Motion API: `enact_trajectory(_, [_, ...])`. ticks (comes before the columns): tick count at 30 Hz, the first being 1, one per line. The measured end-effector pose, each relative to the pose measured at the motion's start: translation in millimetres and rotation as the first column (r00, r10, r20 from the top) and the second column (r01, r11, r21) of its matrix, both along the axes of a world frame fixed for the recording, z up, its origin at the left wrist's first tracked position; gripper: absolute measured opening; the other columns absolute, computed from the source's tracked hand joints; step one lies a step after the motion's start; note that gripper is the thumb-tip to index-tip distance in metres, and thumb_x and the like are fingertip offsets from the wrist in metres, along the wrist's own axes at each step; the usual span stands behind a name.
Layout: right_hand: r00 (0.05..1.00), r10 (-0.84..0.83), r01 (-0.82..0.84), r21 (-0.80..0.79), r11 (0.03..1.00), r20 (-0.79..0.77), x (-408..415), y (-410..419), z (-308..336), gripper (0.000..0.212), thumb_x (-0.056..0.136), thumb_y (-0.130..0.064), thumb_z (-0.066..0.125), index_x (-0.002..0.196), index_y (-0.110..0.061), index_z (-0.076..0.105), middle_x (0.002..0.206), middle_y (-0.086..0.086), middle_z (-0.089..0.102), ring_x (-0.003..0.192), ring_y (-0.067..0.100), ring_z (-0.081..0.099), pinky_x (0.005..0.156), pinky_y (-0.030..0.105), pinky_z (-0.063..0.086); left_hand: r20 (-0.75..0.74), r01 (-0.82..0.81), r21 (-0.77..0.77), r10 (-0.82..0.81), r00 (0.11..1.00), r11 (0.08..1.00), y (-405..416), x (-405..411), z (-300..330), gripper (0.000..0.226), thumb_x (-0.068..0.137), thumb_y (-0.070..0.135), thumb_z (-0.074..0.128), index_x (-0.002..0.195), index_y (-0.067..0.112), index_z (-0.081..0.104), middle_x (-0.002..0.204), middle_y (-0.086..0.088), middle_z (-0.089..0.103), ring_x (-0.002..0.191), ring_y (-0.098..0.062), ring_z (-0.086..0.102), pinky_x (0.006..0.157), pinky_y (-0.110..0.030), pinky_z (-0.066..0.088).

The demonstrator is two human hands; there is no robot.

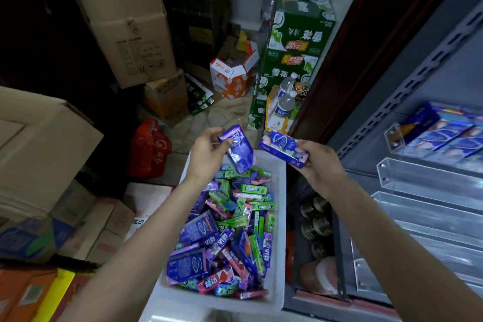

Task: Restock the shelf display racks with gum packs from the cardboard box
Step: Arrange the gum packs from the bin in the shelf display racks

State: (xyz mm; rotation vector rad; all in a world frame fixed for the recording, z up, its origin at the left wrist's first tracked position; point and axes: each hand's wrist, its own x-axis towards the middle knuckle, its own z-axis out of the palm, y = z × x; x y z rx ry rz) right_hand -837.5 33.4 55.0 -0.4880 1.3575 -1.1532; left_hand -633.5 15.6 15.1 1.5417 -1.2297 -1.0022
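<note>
**Stockroom floor, both hands loaded over the gum box**

Far left: stacked brown cartons [39,144]; a tall open carton [122,21] stood behind them. A red plastic bag [149,149] lay on the tiled floor [227,112], near an orange-and-white box [232,78]. Left hand [206,154], grip closed around a purple gum pack [239,149], held tilted above the white-lined box [279,191]. The box was heaped with loose gum packs [224,238], purple, green and pink. Right hand [321,165] pinched a blue gum pack [283,148] by its end, just beside the first. Green drink cartons [292,42] were stacked behind. Far right: grey shelf unit [428,65] with clear display racks [428,178]; the top rack held blue packs [449,133].
</note>
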Motion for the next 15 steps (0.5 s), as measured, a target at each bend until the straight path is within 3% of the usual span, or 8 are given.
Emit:
enact_trajectory(2, [0.990,-0.029,0.032,-0.015,0.999,0.140,-7.7,5.8,21.9,0.015,0.093,0.000,0.045,0.082,0.002,0.056,0.085,0.014,0.064,0.068,0.014,0.065,0.059,0.023,0.056,-0.184,-0.004,0.018,0.007,0.983,1.000,4.7,-12.8,23.3,0.032,0.093,0.007,0.056,0.121,-0.005,0.051,0.099,-0.011,0.059,0.081,-0.014,0.060,0.068,-0.016,0.054])
enact_trajectory(4, [0.963,-0.036,0.054,-0.058,0.997,0.269,-20.8,13.0,43.4,0.016,0.093,0.001,0.045,0.080,0.003,0.054,0.085,0.018,0.065,0.067,0.016,0.068,0.064,0.027,0.057,-0.360,0.012,0.035,0.001,0.933,0.999,12.1,-29.7,47.3,0.020,0.094,0.007,0.053,0.111,-0.004,0.055,0.100,-0.016,0.062,0.075,-0.012,0.062,0.064,-0.016,0.055])
enact_trajectory(7, [0.919,-0.002,0.066,-0.149,0.987,0.395,-49.8,25.2,74.2,0.012,0.092,0.003,0.045,0.085,0.006,0.054,0.079,0.019,0.070,0.068,0.018,0.070,0.062,0.027,0.059,-0.545,0.056,0.053,-0.018,0.838,0.997,22.2,-59.2,78.0,0.017,0.095,0.010,0.052,0.107,-0.002,0.054,0.096,-0.014,0.065,0.079,-0.013,0.062,0.070,-0.020,0.055])
enact_trajectory(12, [0.938,0.092,0.017,-0.310,0.951,0.335,-119.1,52.2,115.5,0.014,0.089,0.003,0.046,0.089,0.004,0.060,0.074,0.012,0.071,0.062,0.014,0.069,0.057,0.022,0.056,-0.706,0.096,0.052,-0.031,0.708,0.994,40.3,-133.5,126.4,0.009,0.094,0.008,0.052,0.097,0.000,0.052,0.088,-0.012,0.066,0.070,-0.012,0.068,0.072,-0.025,0.057])
enact_trajectory(15, [0.969,0.115,-0.029,-0.364,0.931,0.218,-175.4,70.3,130.0,0.013,0.088,-0.002,0.050,0.090,0.001,0.063,0.078,0.011,0.072,0.064,0.016,0.068,0.063,0.029,0.057,-0.759,0.133,0.019,-0.073,0.647,0.991,55.0,-190.7,149.2,0.004,0.093,0.003,0.051,0.095,-0.001,0.049,0.088,-0.013,0.064,0.073,-0.018,0.067,0.069,-0.027,0.058])
